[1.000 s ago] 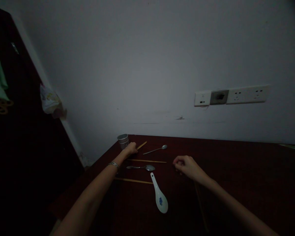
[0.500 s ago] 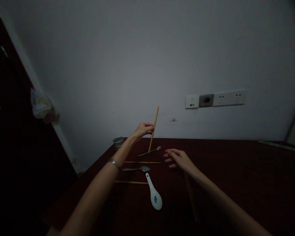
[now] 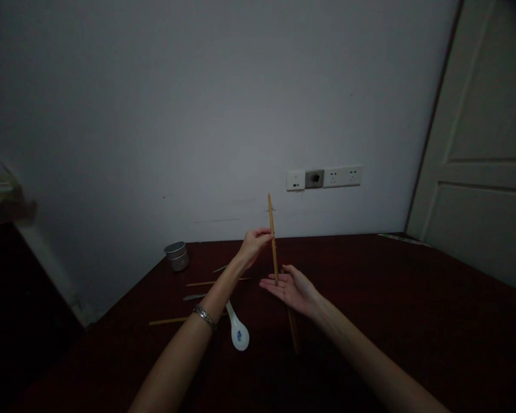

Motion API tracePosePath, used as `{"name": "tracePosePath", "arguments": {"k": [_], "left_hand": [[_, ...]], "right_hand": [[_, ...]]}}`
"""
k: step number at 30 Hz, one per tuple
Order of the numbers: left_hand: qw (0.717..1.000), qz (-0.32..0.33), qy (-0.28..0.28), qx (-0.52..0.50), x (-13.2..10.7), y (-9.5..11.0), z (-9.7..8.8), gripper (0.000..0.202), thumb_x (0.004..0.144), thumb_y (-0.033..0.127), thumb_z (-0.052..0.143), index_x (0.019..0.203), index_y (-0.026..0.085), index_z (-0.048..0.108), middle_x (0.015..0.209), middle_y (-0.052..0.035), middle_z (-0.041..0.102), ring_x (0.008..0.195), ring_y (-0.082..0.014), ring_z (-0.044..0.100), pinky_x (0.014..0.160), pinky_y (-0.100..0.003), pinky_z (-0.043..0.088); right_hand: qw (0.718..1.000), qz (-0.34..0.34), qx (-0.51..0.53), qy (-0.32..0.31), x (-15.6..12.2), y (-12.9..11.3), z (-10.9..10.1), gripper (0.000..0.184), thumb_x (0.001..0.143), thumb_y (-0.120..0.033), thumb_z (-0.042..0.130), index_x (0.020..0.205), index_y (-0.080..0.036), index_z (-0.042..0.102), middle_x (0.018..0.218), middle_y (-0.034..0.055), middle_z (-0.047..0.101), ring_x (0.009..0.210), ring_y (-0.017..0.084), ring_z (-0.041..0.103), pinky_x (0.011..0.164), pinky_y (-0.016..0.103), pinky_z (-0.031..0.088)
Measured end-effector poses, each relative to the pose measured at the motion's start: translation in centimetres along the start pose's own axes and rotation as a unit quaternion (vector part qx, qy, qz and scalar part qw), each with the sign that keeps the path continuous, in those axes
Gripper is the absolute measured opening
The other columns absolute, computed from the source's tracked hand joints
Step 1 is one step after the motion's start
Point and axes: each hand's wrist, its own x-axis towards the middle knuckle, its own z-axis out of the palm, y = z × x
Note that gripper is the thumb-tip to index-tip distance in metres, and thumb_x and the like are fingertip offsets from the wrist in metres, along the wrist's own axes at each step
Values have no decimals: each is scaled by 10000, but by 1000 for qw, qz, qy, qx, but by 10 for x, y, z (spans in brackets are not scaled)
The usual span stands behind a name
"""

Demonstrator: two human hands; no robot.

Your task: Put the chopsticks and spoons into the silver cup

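My left hand pinches a wooden chopstick and holds it upright above the dark red table. Its lower tip rests on or just over the palm of my right hand, which lies open, palm up, fingers stretched out. A silver bracelet circles my left wrist. Below the right hand another chopstick lies on the table, pointing toward me.
A white ceramic spoon with a blue mark, two more chopsticks and metal spoons lie left of my arm. A small metal cup stands near the wall. Wall sockets and a door are at right.
My left hand lifted a chopstick off the table and brought it upright to the right. My right hand opened and turned palm up under its tip. The camera view swung right.
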Motion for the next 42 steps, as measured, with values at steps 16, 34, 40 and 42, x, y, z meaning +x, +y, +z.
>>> {"name": "tracePosePath", "arguments": {"k": [16, 34, 40, 42], "left_hand": [[1000, 12, 3, 9, -22, -28, 4, 174, 679, 127, 576, 837, 104, 505, 698, -57, 641, 584, -141, 625, 616, -287, 496], [984, -168, -1, -53, -38, -67, 57, 108, 736, 39, 513, 832, 89, 514, 769, -104, 636, 689, -156, 637, 568, -226, 493], [976, -213, -33, -15, -45, -78, 58, 23, 740, 101, 544, 747, 80, 539, 720, -94, 640, 612, -129, 619, 512, -203, 481], [972, -227, -51, 41, -48, -81, 55, 118, 750, 184, 564, 701, 79, 544, 623, -71, 626, 520, -110, 591, 493, -212, 480]], "right_hand": [[999, -5, -5, 45, 1, 2, -3, 282, 823, -286, 382, 938, -37, 449, 886, 209, 560, 907, 257, 599, 751, 321, 525], [891, -140, -422, 92, -24, -6, -58, 224, 832, -324, 467, 891, -127, 557, 741, 55, 641, 575, 105, 600, 452, 189, 477], [888, -96, -430, 130, -41, -10, -54, 227, 804, -316, 501, 745, -109, 573, 628, 48, 632, 479, 92, 574, 371, 157, 421], [885, -89, -437, 130, -47, -10, -55, 253, 804, -314, 497, 689, -103, 573, 588, 44, 626, 451, 79, 558, 363, 142, 404]]}}
